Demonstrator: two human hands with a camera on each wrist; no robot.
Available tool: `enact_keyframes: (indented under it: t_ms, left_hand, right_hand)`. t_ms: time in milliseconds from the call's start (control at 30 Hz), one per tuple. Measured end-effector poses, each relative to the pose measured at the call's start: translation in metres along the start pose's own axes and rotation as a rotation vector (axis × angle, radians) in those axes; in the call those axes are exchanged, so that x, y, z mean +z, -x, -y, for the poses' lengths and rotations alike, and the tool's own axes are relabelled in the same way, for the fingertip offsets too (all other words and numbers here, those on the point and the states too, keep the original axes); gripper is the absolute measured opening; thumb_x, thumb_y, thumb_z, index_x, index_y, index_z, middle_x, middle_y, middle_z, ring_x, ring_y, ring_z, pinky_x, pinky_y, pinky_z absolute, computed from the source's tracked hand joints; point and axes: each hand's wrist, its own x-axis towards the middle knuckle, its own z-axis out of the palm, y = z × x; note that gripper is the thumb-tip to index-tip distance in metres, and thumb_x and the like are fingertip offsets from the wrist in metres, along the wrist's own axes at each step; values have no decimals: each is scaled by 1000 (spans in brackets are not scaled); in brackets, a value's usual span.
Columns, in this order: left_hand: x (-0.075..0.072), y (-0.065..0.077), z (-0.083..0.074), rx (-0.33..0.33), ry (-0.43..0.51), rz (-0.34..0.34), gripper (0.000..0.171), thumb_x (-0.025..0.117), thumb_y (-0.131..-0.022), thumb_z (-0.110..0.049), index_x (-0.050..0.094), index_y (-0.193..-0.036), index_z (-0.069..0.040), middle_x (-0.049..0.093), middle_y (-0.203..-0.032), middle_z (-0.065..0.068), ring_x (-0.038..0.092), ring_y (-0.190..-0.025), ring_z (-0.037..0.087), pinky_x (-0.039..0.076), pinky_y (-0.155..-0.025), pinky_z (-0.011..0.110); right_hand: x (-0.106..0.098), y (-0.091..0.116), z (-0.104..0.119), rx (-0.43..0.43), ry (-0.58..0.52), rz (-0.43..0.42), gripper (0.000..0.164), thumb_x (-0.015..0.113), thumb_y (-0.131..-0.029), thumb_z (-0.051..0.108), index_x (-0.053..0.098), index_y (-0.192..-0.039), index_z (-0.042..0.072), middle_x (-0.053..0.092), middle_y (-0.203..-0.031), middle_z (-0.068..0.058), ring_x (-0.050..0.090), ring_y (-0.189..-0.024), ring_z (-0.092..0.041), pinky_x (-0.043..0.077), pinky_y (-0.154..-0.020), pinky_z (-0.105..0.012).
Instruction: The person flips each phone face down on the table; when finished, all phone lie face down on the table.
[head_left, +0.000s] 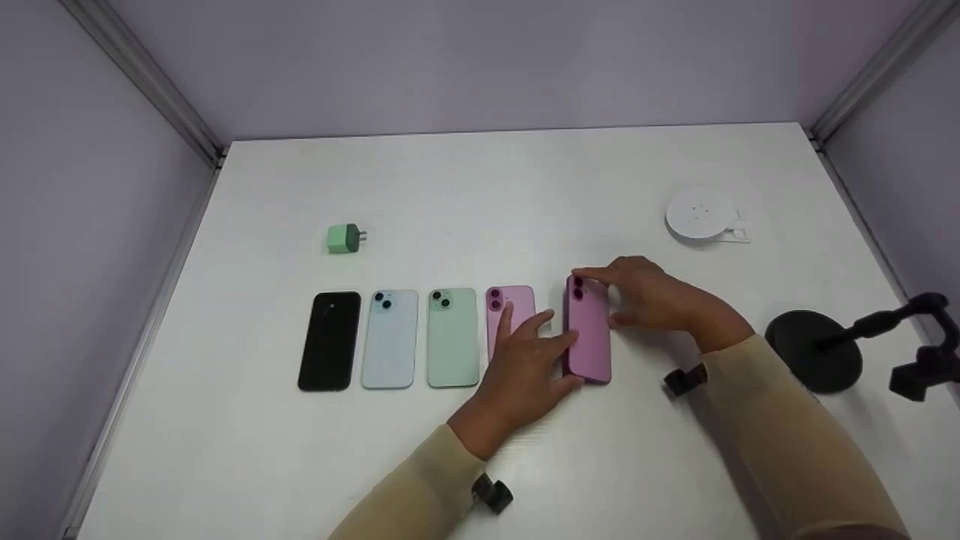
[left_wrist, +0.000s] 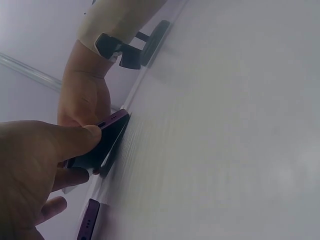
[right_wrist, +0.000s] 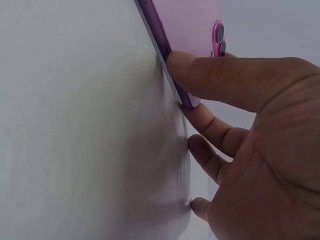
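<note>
A magenta smartphone [head_left: 590, 337] is at the right end of a row of phones, camera side up, its left long edge tipped up from the table. My left hand [head_left: 517, 375] holds its lower left side; the left wrist view shows the thumb [left_wrist: 75, 142] at the bottom edge and a finger under the dark screen side. At the upper right corner my right hand [head_left: 656, 296] grips it, forefinger over the top edge and thumb [right_wrist: 200, 75] along the right side. A lighter pink phone [head_left: 516, 295] lies partly hidden beneath my left fingers.
Left of these lie a mint green phone [head_left: 453, 337], a pale blue phone [head_left: 390, 341] and a black phone [head_left: 330, 341]. Behind them sits a green plug charger [head_left: 343, 238]. A white round stand [head_left: 697, 215] is at the back right, a black round base [head_left: 814, 352] beside my right forearm.
</note>
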Motion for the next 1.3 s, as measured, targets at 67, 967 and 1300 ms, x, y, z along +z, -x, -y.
enact_keyframes:
  t_ms: [67, 967, 1300]
  left_hand:
    - [0, 0, 0, -4, 12, 7, 60, 85, -95, -48, 71, -148, -25, 80, -133, -4, 51, -155, 19, 9, -137, 63]
    - [2, -2, -11, -42, -153, 4, 50, 87, -92, -50, 80, -134, -23, 85, -110, -6, 59, -147, 17, 13, -136, 66]
    - [-1, -3, -14, -55, -211, 50, 46, 85, -95, -47, 80, -134, -22, 85, -111, -4, 63, -140, 18, 15, -135, 68]
  right_hand:
    - [-1, 0, 1, 0, 2, 4, 91, 86, -89, 3, 47, -167, 32, 69, -133, -11, 56, -127, -34, 49, -112, -57]
    - [-10, -7, 1, -5, 10, 49, 91, 90, -85, 2, 54, -163, 32, 73, -135, -13, 61, -128, -36, 53, -109, -57]
    - [-12, -10, 4, 18, 57, 77, 82, 86, -90, 4, 57, -161, 34, 72, -131, -10, 61, -125, -35, 52, -108, -58]
